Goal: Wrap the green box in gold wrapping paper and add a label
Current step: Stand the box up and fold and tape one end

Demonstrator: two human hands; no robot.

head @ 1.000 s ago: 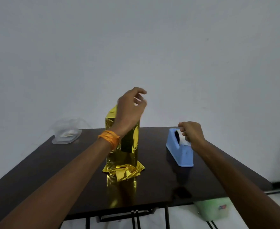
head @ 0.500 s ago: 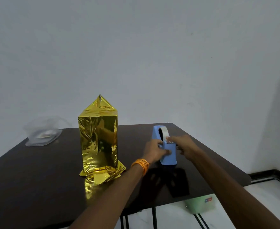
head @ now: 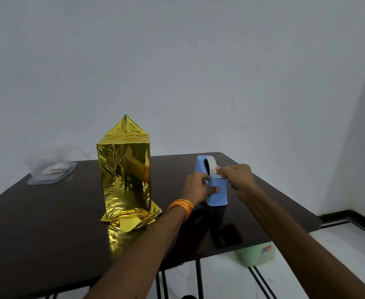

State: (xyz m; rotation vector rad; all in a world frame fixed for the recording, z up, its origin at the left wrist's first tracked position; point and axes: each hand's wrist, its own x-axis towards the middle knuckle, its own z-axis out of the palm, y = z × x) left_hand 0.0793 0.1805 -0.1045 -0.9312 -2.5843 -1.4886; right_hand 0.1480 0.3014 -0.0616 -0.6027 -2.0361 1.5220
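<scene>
The green box [head: 124,175] was stood upright near the middle of the dark bench [head: 48,223]. It was fully sheathed in gold wrapping paper [head: 134,216], so that no green was shown. The paper was gathered to a peak at the top and splayed in crumpled flaps at the foot, which were judged not yet folded flat or fastened. A clear container [head: 50,169] was placed well apart at the far left corner, out of the working space. Near the box on its right, but not touching it, a blue tape dispenser [head: 217,195] was gripped by the left hand [head: 198,186], the thumb laid across its front, apparently to stop it being dragged. The end of the tape [head: 218,169] was pinched in the fingertips of the right hand [head: 236,175], seemingly for a strip to be drawn off.
</scene>
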